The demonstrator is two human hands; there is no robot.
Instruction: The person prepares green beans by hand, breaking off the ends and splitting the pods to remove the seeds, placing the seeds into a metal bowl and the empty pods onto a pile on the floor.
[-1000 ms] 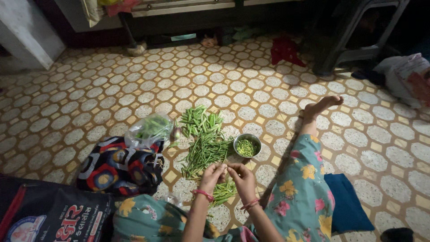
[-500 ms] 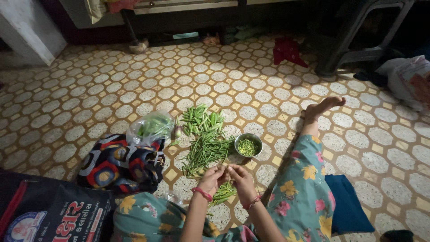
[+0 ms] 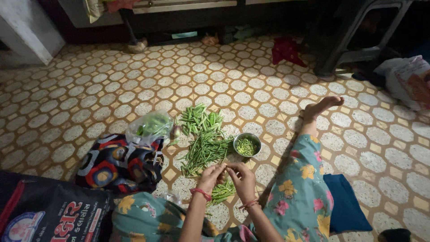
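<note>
The fingers [image 3: 222, 169] of both hands pinch one thin green bean [image 3: 226, 166] between them, left hand [image 3: 211, 176] and right hand [image 3: 242, 178] meeting just above the floor [image 3: 89, 98]. Against a second ago little has changed: the hands stay joined at the same spot and only the view has shifted slightly, so the same bean looks to be in work still. Outward lie three loose bean heaps: a small one [image 3: 220, 192] under the wrists, a long-bean pile [image 3: 204, 152], and a thicker-pod pile [image 3: 200, 120]. One steel bowl [image 3: 247, 145] of chopped green bits sits beside them, with one clear bag [image 3: 151, 127] of greens and one patterned cloth bag [image 3: 117, 163].
</note>
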